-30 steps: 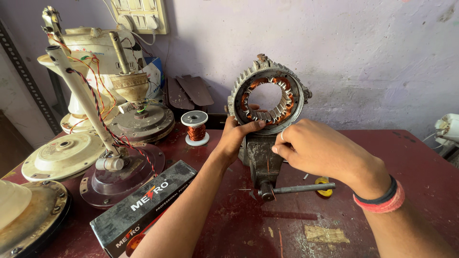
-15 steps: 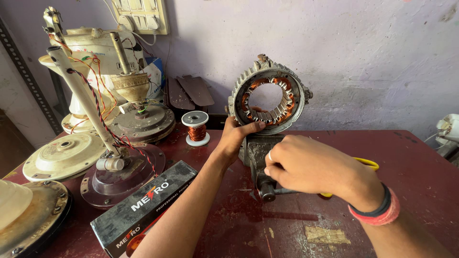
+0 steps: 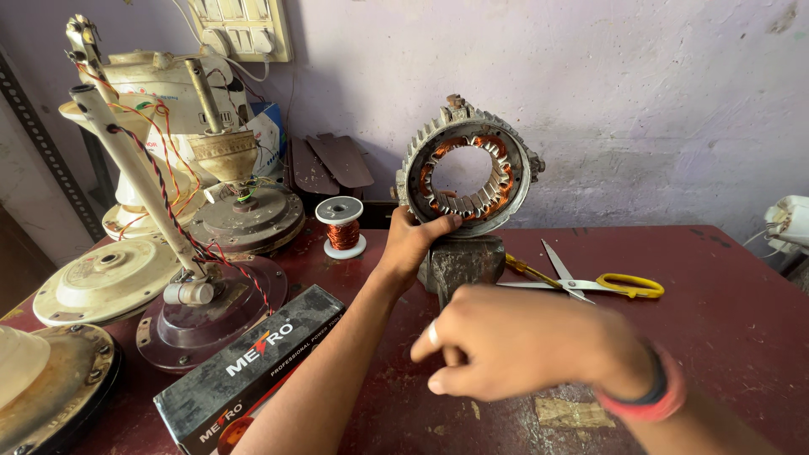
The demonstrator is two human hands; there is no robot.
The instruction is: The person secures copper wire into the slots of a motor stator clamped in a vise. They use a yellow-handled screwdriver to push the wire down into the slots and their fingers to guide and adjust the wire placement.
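Observation:
A round motor stator with copper windings stands upright in a small bench vise on the dark red table. My left hand grips the stator's lower left rim, thumb across its front. My right hand is pulled back toward me in front of the vise, fingers curled; nothing shows in it, and it hides the vise's handle. Yellow-handled scissors lie open just right of the vise.
A spool of copper wire stands left of the vise. Dismantled ceiling-fan motors and covers crowd the left side. A black and red box lies near the front left edge. A switchboard hangs on the wall.
My right hand has come away from the vise's handle and moved down toward me. The scissors behind it have come into view. My left hand stays on the stator.

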